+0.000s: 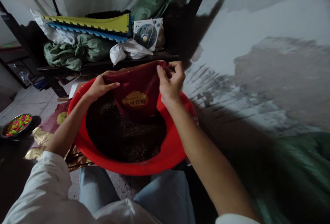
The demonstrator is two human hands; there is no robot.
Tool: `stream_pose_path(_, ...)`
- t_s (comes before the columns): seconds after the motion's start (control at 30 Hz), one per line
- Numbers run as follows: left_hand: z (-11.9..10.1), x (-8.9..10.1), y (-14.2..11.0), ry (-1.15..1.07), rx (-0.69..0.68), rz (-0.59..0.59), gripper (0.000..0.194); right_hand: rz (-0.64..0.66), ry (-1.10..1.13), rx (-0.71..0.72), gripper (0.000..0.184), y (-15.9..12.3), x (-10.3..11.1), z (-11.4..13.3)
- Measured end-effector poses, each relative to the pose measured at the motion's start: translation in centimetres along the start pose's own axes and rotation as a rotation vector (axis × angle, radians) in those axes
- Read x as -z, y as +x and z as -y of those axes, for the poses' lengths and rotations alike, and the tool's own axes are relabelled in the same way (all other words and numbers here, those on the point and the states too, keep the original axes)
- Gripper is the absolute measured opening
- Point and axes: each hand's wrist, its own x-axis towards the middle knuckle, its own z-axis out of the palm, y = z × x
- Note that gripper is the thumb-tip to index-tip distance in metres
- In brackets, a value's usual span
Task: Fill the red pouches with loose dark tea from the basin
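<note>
The left hand [101, 88] and right hand [171, 81] hold a dark red bag [136, 91] by its top edge. It hangs over a red basin [129, 168] of dark loose leaves [126, 138].

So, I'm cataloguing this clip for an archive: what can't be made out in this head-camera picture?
Head view:
Inside of the dark red bag: hidden by its own wall, with the left hand and right hand at its top.
Wording on the gold label: too small and blurred.
Dark granular material in the red basin: too dim to identify.
Green sack: blurred, cut off by the right edge.
</note>
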Motion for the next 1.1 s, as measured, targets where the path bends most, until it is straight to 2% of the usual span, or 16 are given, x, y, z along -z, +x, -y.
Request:
stream_pose_path(0.07, 0.8, -0.4, 0.1, 0.002, 0.022, -0.038, 0.074, 0.053, 0.064, -0.045, 0.063, 0.2, 0.2, -1.0)
stream_pose_path(0.17, 0.5, -1.0, 0.1, 0.011, -0.017, -0.096, 0.063, 0.139, 0.154, -0.046, 0.062, 0.6, 0.6, -1.3)
stream_pose_path(0.3, -0.9, -1.1, 0.0, -0.047, -0.122, -0.197, 0.057, 0.11, 0.145, 0.046, 0.061, 1.0, 0.9, -0.7)
stream_pose_path(0.4, -1.2, -0.5, 0.2, -0.077, -0.103, -0.266, 0.059, 0.127, 0.176, 0.026, 0.058, 0.9, 0.8, -0.5)
stream_pose_path(0.57, 0.0, 0.7, 0.7, -0.007, -0.061, -0.208, 0.059, 0.196, 0.176, -0.096, 0.061, 0.5, 1.5, -1.3)
stream_pose_path(0.67, 0.5, 1.1, 0.8, 0.071, -0.08, -0.248, 0.06, 0.224, 0.136, -0.109, 0.062, 0.7, 2.3, -1.8)
stream_pose_path(0.8, 0.2, 0.7, 0.6, 0.056, -0.085, -0.283, 0.056, 0.241, 0.031, -0.06, 0.061, 1.1, 2.9, -2.0)
stream_pose_path(0.97, -0.4, 0.2, 0.4, 0.024, -0.085, -0.263, 0.051, 0.218, -0.094, 0.036, 0.055, 1.3, 3.1, -1.4)
stream_pose_path(1.1, -1.3, 0.4, 0.0, 0.184, -0.127, -0.223, 0.043, 0.248, -0.126, 0.097, 0.042, 1.3, 3.4, 0.3)
